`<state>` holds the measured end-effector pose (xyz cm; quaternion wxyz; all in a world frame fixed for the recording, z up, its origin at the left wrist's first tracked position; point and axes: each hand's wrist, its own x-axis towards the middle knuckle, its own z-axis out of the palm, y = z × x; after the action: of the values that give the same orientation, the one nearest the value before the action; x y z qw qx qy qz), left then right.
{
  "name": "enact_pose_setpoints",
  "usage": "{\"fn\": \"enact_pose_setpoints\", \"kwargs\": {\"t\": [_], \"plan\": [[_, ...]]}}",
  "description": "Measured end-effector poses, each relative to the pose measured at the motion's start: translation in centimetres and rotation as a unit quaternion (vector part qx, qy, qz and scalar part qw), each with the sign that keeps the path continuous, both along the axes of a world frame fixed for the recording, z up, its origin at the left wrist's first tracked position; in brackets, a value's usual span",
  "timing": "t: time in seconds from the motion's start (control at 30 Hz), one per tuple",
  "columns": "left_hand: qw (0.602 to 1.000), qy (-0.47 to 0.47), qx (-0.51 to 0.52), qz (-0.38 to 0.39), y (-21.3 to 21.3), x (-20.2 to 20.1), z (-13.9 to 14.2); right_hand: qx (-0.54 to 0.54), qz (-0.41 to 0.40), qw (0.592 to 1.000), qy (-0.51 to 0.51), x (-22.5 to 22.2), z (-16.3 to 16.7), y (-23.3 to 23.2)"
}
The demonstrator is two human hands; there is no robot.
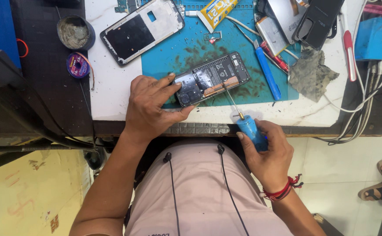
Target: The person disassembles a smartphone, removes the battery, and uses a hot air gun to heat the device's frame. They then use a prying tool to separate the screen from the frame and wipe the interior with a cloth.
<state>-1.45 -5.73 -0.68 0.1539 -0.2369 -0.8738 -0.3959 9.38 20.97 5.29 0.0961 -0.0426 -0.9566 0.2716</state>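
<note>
centre of the frame, the opened phone (212, 78) lies tilted on the teal mat (164, 57), back cover off, its dark insides and an orange strip showing. the left hand (149, 105) pins its left end, forefinger stretched along the top edge, thumb tucked against the lower edge, fingers clamped on the phone's body. lower right of centre, the right hand (267, 153) wraps closed around the blue handle of a screwdriver (245, 122), whose thin shaft slants up and left with the tip touching the phone near the orange strip. a red thread band circles that wrist. moving outward: a bare phone frame (143, 28) sits at upper centre-left, a yellow glue tube (215, 11) at top centre, a blue-handled tool (267, 72) and a grey rag (311, 72) to the right of the phone. upper left, a round tin (75, 32) and a small wire spool (78, 65) sit on the dark bench. white cables (361, 109) trail down the right side.
</note>
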Motion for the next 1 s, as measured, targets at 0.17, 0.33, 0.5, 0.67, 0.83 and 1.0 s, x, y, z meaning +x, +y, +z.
{"fn": "enact_pose_setpoints", "kwargs": {"t": [0.17,0.33,0.5,0.67,0.83,1.0], "plan": [[1.000,0.006,0.000,0.001,0.0,0.0,0.0,-0.025,0.001,1.000,-0.018,0.1,0.1,-0.7],[1.000,0.007,-0.003,-0.002,-0.2,0.0,-0.1,-0.032,0.008,0.999,-0.021,0.1,0.1,-1.2],[1.000,0.004,0.001,-0.007,-0.2,0.0,0.0,-0.034,0.012,0.999,-0.024,0.1,0.1,-1.2],[1.000,0.005,0.001,-0.006,-0.2,0.0,-0.1,-0.045,0.005,0.998,-0.036,0.1,0.0,-1.3],[1.000,0.008,-0.002,-0.006,-0.3,0.0,-0.3,-0.065,0.018,0.997,-0.038,0.1,-0.1,-1.5],[1.000,0.001,-0.006,-0.003,-0.2,0.0,-0.3,-0.069,0.024,0.996,-0.042,0.1,-0.2,-1.7]]}}
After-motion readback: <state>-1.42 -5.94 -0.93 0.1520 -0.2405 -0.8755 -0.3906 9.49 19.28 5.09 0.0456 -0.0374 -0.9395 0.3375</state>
